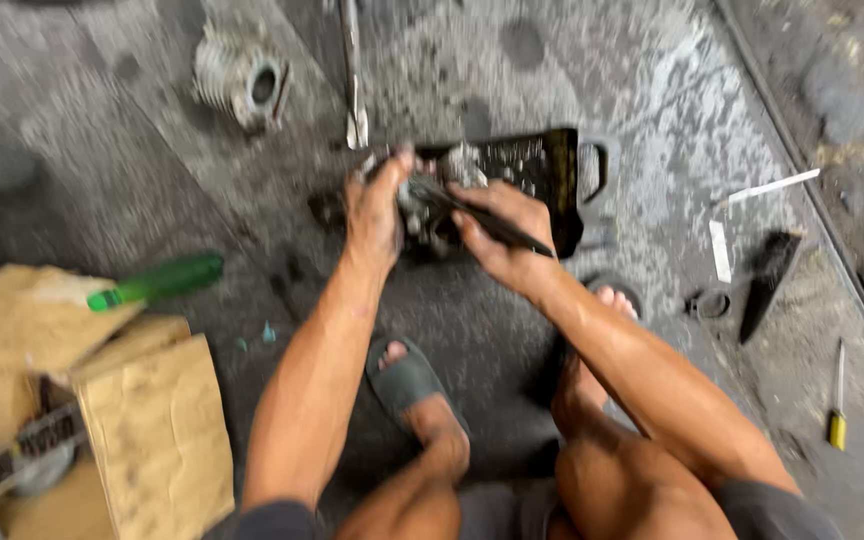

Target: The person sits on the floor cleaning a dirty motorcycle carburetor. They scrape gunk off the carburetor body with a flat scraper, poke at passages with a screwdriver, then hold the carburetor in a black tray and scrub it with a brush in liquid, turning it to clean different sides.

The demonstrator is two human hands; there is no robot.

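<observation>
You squat over a stained, oil-darkened concrete floor (572, 90), seen from above, with your knees and sandalled feet at the bottom of the view. To your left lie torn sheets of brown cardboard (152, 430), and a green plastic bottle (157, 281) lies on its side at their upper edge. Straight ahead, a black plastic tray with a handle (552, 170) sits on the floor, its inside spotted with grime. At the top left, well apart from you, a finned metal engine cylinder (242, 75) rests on its side. To your right lie a dark wedge-shaped piece (767, 280), a small black ring (710, 303), thin pale strips, and a yellow-handled screwdriver (837, 405).

Between your hands, just at the tray's left edge, is a small greasy metal engine part (420, 212); the picture is blurred, so its exact shape cannot be told. Your left hand (377, 205) is closed around its left side, fingers curled over the top. Your right hand (502, 235) grips a thin dark tool (487, 220), its tip laid against the part.
</observation>
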